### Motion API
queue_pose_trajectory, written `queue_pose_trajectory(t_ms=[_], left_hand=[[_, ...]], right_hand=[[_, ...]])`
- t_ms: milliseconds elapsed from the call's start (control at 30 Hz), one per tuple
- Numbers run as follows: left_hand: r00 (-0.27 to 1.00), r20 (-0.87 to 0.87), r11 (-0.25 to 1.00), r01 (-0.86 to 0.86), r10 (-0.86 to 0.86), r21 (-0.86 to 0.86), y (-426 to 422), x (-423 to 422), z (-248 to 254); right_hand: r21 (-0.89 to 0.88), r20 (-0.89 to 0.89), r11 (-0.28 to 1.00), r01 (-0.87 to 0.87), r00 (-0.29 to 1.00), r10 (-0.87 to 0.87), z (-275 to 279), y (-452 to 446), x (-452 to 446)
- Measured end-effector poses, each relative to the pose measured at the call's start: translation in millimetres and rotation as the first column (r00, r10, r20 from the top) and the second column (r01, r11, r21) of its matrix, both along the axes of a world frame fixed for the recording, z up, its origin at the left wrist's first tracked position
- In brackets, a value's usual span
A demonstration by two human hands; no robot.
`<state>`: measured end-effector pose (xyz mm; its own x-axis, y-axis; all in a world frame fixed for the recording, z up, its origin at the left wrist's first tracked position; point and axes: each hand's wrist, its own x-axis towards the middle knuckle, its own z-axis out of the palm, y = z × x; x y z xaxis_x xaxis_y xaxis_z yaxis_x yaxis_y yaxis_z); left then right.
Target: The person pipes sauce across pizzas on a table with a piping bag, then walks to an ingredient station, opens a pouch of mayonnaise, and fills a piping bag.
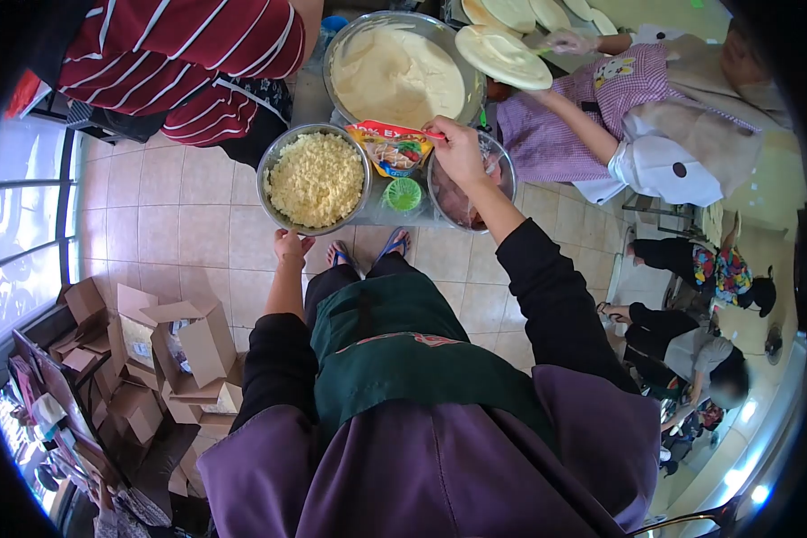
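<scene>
Head view: right fingers [441, 130] pinch a glossy pouch [392, 151]; left fingers [283, 235], parted, touch a round steel bowl [315, 177].

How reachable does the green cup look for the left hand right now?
Probably yes: the left hand is at the near edge of the left bowl. It would have to go around that bowl, but nothing seems to block the green cup from the person's side.
</scene>
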<state>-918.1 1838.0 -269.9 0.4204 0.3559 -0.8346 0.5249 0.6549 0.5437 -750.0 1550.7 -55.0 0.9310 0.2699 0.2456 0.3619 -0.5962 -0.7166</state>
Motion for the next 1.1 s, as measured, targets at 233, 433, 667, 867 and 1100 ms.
queue_pose_trajectory(t_ms=[233, 433, 667, 867, 1100], left_hand=[[1.000, 0.015, 1.000, 0.000, 0.000, 0.001, -10.0, -3.0, -7.3], [1.000, 0.011, 0.997, 0.007, -0.007, -0.078, -39.7, -5.8, -9.0], [0.921, -0.076, 0.898, 0.351, -0.383, -0.266, -57.9, -3.3, 36.6], [0.582, 0.529, 0.786, 0.436, -0.618, 0.438, -90.6, 54.1, 182.6], [0.257, 0.845, 0.485, 0.874, -0.469, 0.004, -138.7, 76.3, 239.8]], right_hand=[[0.054, 0.100, 0.996, -0.074, 0.993, 0.068, 27.5, 3.2, -3.6], [0.088, 0.130, 0.994, -0.063, 0.990, 0.051, 81.4, 7.6, -21.6], [0.262, 0.167, 0.963, -0.055, 0.986, 0.011, 117.2, -6.1, -36.9], [0.364, -0.002, 0.931, -0.041, 0.999, 0.045, 160.5, -20.8, -72.9], [0.481, -0.211, 0.863, 0.155, 0.976, -0.058, 198.4, -48.2, -102.5]])
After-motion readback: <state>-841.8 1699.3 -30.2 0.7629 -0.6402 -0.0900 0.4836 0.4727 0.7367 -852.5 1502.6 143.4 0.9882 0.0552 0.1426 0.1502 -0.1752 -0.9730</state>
